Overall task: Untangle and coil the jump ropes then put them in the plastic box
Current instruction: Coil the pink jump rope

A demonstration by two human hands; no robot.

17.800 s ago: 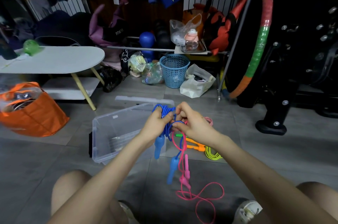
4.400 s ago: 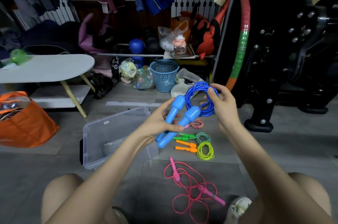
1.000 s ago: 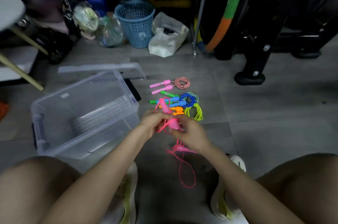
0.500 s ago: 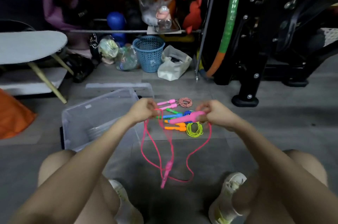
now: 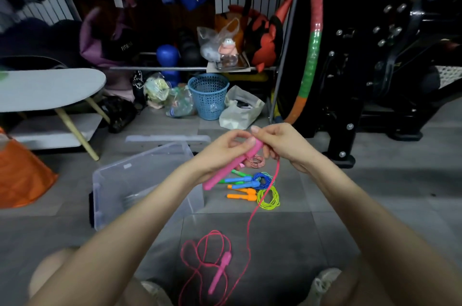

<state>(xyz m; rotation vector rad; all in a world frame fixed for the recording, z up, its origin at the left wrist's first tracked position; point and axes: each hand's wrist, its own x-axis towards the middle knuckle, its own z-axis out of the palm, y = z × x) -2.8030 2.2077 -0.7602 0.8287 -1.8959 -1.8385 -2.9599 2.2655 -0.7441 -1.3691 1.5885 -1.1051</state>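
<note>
Progress approx. half: L hand (image 5: 220, 153) gripping pink rope (image 5: 225, 173) handle, R hand (image 5: 282, 145) pinching its cord; other ropes (image 5: 261, 180) lying coiled, plastic box (image 5: 140, 163) awaiting.

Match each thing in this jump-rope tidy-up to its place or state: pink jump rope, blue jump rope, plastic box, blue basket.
Things
1. pink jump rope
2. blue jump rope
3. plastic box
4. blue basket

Places or states
A. neatly coiled, lying on the floor
B. open, with its lid lying behind it
C. uncoiled, one handle held between the left hand and the right hand
D. standing at the back, next to a white bag

Pairs: 1-C, 2-A, 3-B, 4-D
</note>
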